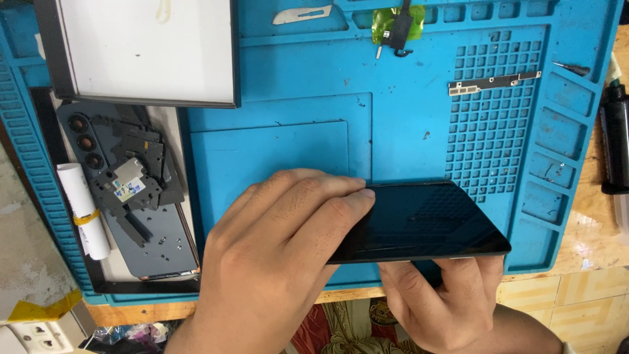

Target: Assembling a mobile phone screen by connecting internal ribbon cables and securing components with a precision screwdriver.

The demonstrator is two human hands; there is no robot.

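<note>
We are holding a black phone (426,219) screen-up, just above the near edge of the blue silicone work mat (393,118). Our left hand (275,262) is lying over the phone's left end with its fingers (327,196) stretched flat and close together across the glass, pressing down, not curled around it. Our right hand (439,301) is coming up from below at the near right, its fingers wrapped under the body and supporting the near edge; how the thumb is sitting we cannot tell, as it is hidden.

To do this pressing well, we are judging that the force should be spread through the flats of the fingers, never the tips, and that the right hand should be backing the body directly under the spot being pressed, so the glass is not flexing. Working along the edge bit by bit seems safer than one hard push in the middle.

On the left of the mat, a dark back cover with camera holes (98,164) is lying with loose black shield pieces (137,177) on it, and a white paper roll (82,210) beside it. Farther away, a white panel in a black frame (144,49) is resting, and at the far side a scalpel blade (303,14) and a thin metal bracket (495,83) are lying well apart from our hands.
</note>
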